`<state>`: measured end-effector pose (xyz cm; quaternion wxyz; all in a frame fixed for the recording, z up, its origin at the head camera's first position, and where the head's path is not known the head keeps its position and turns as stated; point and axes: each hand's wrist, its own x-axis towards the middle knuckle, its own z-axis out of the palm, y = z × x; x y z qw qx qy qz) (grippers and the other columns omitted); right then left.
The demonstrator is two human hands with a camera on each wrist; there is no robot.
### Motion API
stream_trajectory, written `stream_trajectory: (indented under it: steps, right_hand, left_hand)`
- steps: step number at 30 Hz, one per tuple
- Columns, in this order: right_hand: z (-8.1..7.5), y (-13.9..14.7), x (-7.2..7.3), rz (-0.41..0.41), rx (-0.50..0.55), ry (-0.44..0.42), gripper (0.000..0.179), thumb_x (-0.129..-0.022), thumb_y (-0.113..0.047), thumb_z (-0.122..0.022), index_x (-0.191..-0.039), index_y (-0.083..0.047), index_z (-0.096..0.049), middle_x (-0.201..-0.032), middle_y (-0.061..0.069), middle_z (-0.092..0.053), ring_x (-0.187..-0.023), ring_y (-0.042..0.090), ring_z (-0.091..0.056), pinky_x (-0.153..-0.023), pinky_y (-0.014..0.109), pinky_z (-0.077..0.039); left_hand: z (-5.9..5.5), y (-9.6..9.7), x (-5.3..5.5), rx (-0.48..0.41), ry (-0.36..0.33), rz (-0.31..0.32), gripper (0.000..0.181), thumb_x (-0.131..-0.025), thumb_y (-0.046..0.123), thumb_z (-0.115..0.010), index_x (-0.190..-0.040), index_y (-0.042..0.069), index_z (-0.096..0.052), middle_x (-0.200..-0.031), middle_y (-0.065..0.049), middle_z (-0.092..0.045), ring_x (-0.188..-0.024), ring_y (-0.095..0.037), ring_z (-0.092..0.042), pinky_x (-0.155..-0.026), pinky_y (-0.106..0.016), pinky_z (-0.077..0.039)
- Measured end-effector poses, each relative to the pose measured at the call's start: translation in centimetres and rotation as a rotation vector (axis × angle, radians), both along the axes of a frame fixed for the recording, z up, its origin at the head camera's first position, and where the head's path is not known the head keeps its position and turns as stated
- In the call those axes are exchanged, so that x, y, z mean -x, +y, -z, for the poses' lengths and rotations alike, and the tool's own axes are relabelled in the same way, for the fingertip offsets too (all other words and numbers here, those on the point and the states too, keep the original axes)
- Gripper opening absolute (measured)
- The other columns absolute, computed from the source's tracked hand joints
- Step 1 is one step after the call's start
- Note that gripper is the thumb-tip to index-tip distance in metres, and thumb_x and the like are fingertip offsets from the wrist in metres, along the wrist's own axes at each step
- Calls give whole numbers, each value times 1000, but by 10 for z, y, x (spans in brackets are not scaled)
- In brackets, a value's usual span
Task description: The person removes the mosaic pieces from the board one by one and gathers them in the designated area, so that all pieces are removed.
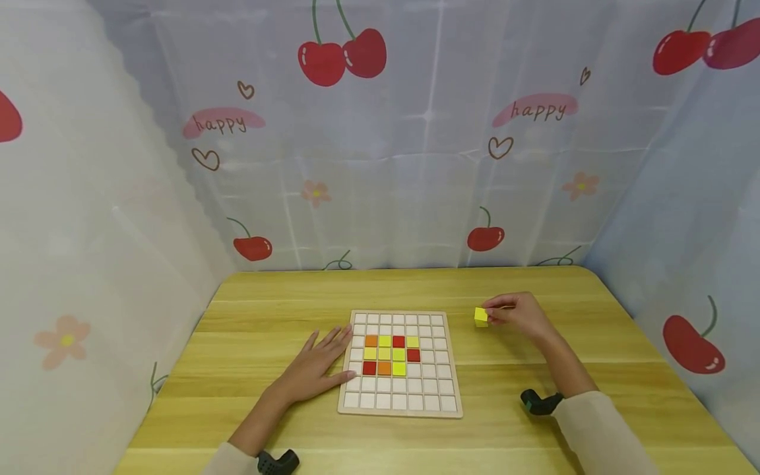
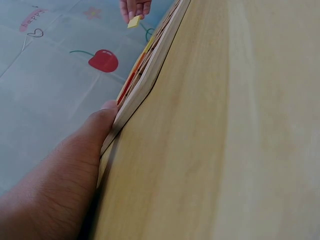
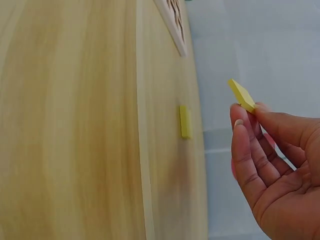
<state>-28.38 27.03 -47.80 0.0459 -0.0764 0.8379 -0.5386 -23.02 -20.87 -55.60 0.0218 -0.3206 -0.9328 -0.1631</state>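
Observation:
A square wooden grid board (image 1: 400,414) lies on the table with several red, orange and yellow square tiles set in its middle cells. My left hand (image 1: 315,371) rests flat at the board's left edge, fingers spread, with fingertips and thumb touching the rim. To the right of the board, my right hand (image 1: 522,315) pinches a yellow tile (image 3: 242,95) between thumb and fingers, tilted above the table. Another yellow tile (image 3: 185,122) lies on the table below it. In the left wrist view the thumb (image 2: 105,117) touches the board's side.
The wooden table (image 1: 285,293) has light grain and rounded far corners. A curtain (image 1: 404,165) printed with cherries and hearts hangs behind it and along both sides. Each wrist wears a black device (image 1: 539,402).

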Motion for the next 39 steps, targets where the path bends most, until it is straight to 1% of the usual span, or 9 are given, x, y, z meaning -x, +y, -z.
stream_trajectory:
  steps: [4, 11, 17, 22, 29, 35, 39]
  right_hand:
    - [4, 8, 4, 14, -18, -15, 24, -98, -2, -65, -115, 14, -69, -102, 23, -73, -88, 35, -72, -80, 40, -61]
    - [13, 19, 8, 25, -33, -25, 24, -98, -2, -66, -115, 15, -69, -105, 25, -71, -83, 22, -71, -76, 33, -62]
    - [17, 26, 12, 19, -43, -59, 25, -98, -1, -65, -116, 16, -68, -108, 28, -70, -82, 18, -70, -74, 29, -61]
    - [19, 30, 16, 21, -63, -81, 24, -98, -1, -65, -115, 17, -68, -107, 26, -71, -81, 18, -70, -73, 29, -61]
    - [24, 32, 21, 27, -93, -126, 20, -97, 2, -64, -112, 15, -70, -100, 19, -72, -79, 19, -71, -72, 30, -61]
    - [25, 33, 26, -6, -113, -139, 21, -98, 2, -63, -112, 16, -69, -98, 18, -73, -77, 19, -71, -70, 32, -62]
    - [24, 32, 28, -18, -133, -135, 20, -98, 1, -63, -110, 16, -69, -96, 17, -73, -76, 18, -70, -70, 31, -62]
  left_hand:
    - [-1, 0, 0, 1, 3, -2, 88, -99, 68, -43, -164, 15, -16, -169, 0, -16, -155, -24, -16, -122, -62, -5]
    - [-2, 0, 0, 2, 6, 1, 88, -100, 68, -42, -164, 14, -16, -169, -1, -17, -155, -25, -17, -121, -63, -7]
    - [-4, -1, -1, -1, 0, 1, 88, -100, 68, -43, -164, 14, -16, -169, -1, -16, -155, -25, -17, -121, -62, -6]
    - [-5, 0, -2, -1, 2, 2, 88, -100, 67, -43, -164, 14, -17, -169, -1, -17, -155, -24, -17, -121, -62, -7]
    - [-7, 0, -3, 0, 11, 8, 87, -100, 66, -44, -164, 12, -18, -169, -3, -18, -155, -26, -18, -121, -62, -6]
    - [-8, 1, -4, -1, -6, 8, 88, -100, 66, -44, -164, 12, -17, -169, -2, -17, -155, -26, -17, -121, -62, -5]
    - [-8, 1, -3, -6, 1, 6, 88, -100, 66, -46, -164, 12, -18, -169, -3, -18, -155, -26, -17, -121, -62, -6]
